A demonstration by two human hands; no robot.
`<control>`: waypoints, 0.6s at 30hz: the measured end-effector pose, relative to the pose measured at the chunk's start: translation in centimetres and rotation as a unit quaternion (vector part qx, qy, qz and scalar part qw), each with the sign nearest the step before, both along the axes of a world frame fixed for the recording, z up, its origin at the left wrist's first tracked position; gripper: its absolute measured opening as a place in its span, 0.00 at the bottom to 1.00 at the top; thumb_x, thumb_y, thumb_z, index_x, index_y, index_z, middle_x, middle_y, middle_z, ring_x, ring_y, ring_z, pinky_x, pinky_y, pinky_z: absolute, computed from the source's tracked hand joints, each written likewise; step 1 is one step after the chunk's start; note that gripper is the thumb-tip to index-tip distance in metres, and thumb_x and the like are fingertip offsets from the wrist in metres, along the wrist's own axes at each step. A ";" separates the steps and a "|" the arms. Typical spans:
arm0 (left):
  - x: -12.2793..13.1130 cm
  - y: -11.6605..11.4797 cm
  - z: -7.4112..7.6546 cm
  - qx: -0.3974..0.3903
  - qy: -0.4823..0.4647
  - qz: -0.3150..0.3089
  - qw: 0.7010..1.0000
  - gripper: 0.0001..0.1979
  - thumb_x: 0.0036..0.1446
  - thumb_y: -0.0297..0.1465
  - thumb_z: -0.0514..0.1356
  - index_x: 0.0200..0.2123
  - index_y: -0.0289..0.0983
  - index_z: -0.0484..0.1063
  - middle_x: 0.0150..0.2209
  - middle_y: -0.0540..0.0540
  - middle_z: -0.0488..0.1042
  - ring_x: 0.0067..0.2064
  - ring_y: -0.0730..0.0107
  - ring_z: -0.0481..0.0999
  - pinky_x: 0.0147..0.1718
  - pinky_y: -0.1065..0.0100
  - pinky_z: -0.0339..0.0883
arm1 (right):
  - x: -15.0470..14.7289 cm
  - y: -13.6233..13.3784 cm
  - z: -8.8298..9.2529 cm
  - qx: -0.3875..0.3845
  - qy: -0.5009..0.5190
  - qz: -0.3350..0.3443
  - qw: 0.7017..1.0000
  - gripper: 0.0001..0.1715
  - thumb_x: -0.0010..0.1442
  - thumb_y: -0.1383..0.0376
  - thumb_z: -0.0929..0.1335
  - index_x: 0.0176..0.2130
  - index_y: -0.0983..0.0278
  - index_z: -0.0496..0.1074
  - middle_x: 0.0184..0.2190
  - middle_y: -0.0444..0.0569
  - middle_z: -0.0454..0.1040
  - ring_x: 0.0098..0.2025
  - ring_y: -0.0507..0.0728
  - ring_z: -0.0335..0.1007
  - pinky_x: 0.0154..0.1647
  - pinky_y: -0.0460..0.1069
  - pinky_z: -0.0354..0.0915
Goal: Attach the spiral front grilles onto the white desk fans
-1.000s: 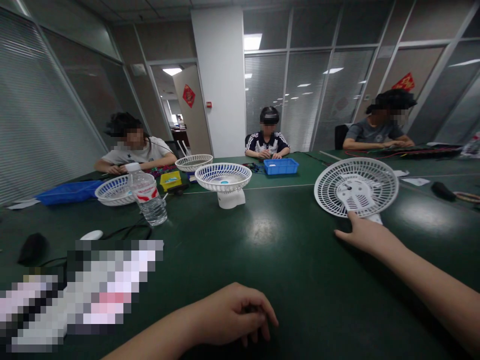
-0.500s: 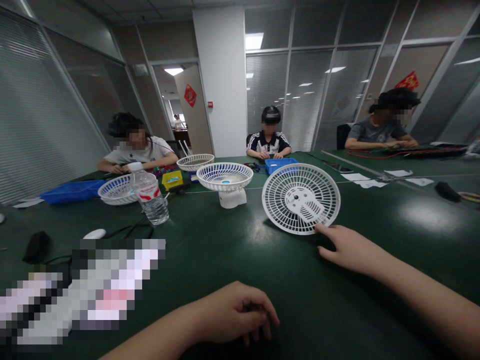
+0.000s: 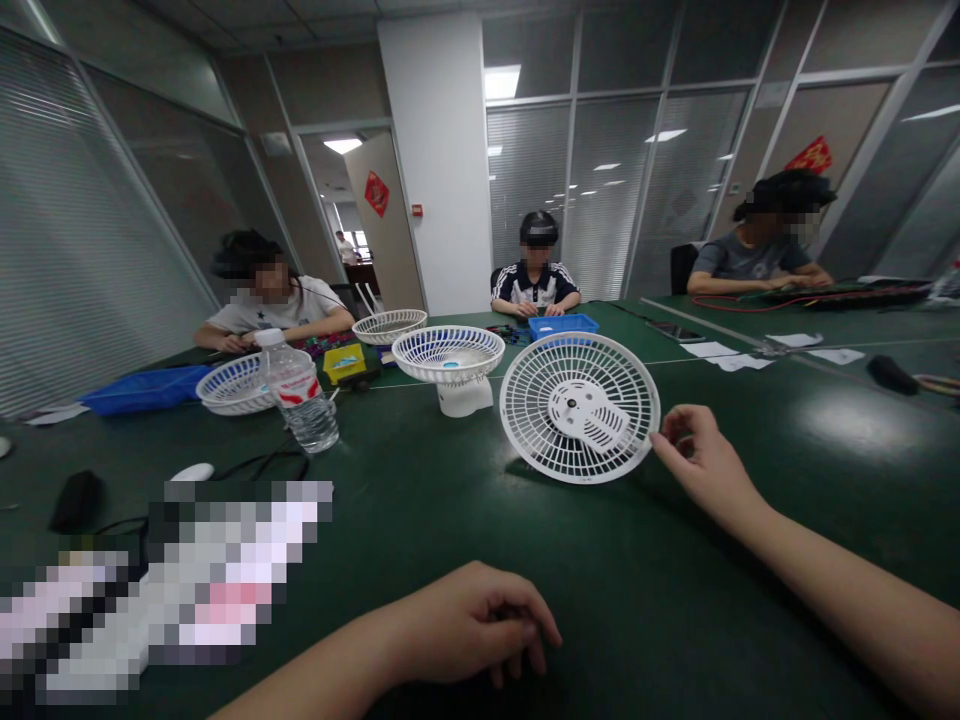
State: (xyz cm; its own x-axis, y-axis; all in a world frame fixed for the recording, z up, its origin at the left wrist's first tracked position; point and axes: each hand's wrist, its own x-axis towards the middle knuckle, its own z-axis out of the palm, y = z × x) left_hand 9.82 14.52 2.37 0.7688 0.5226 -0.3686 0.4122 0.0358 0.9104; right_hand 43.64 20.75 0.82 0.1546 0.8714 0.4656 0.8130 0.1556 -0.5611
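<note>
Moved white fan grille (image 3: 579,408) further left and closer across green table (image 3: 450,500) since 0.5 s ago; now standing on edge, just right of assembled fan (image 3: 448,365). Pinching its right rim with right hand (image 3: 701,465). Resting left hand (image 3: 465,625) on table in loose fist; contents, if any, not visible.

Pixelated patch (image 3: 180,580) hides whatever lies lower left on the table (image 3: 450,500). Left hand (image 3: 465,625) curls under, palm unseen. Bits (image 3: 511,335) beside far blue tray (image 3: 562,326) too small to tell.
</note>
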 end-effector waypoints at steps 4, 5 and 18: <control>0.0 0.1 -0.1 -0.005 0.000 0.003 1.000 0.15 0.60 0.23 0.52 0.44 0.38 0.76 0.32 0.48 0.75 0.28 0.78 0.71 0.25 0.78 0.66 | 0.8 1.9 -1.9 -0.078 0.107 0.071 0.989 0.36 0.59 0.45 0.63 0.59 0.61 0.56 0.57 0.53 0.63 0.57 0.61 0.62 0.53 0.55 0.66; 0.0 0.1 -0.1 -0.008 -0.001 0.005 1.000 0.15 0.59 0.22 0.52 0.44 0.37 0.76 0.32 0.48 0.75 0.28 0.78 0.70 0.25 0.78 0.66 | 0.8 2.2 -2.2 -0.098 0.114 0.086 0.985 0.34 0.61 0.46 0.62 0.59 0.60 0.56 0.58 0.51 0.62 0.58 0.60 0.61 0.56 0.56 0.64; 0.1 0.0 0.2 -0.001 0.007 0.007 1.000 0.12 0.59 0.26 0.55 0.42 0.38 0.76 0.31 0.48 0.75 0.28 0.77 0.70 0.26 0.76 0.67 | 0.4 0.1 -1.2 0.004 0.133 0.111 0.985 0.24 0.61 0.49 0.61 0.49 0.62 0.65 0.48 0.52 0.69 0.51 0.62 0.65 0.55 0.57 0.63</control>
